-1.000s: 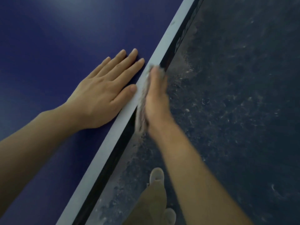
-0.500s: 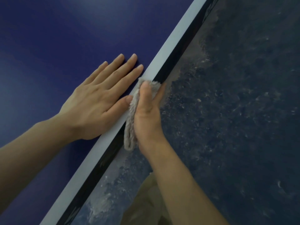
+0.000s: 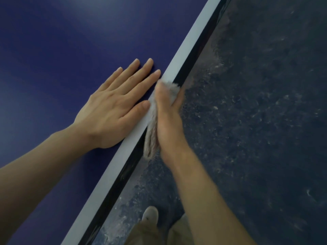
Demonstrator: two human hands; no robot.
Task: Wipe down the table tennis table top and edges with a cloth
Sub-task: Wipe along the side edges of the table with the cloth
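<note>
One shoe [image 3: 150,214] and tan trouser legs [image 3: 146,232] show at the bottom, on a mottled dark floor [image 3: 256,121]. Two bare forearms reach up from the near edge. Right hand [image 3: 169,119] stands edge-on against the worktop's side, thumb on top, fingers down along the dark side face, clamping one cloth [image 3: 153,128] to the edge. Cloth: pale grey-beige, fluffy, folded into layers; the lower end hangs just below the hand, the upper end peeks out past the thumb tip. Slightly blurred. Left hand [image 3: 116,106] lies flat and open, palm down, on the blue worktop [image 3: 62,50], four fingers spread, thumb touching the white edge line [image 3: 185,46]. The two hands sit just beside each other across that line.
</note>
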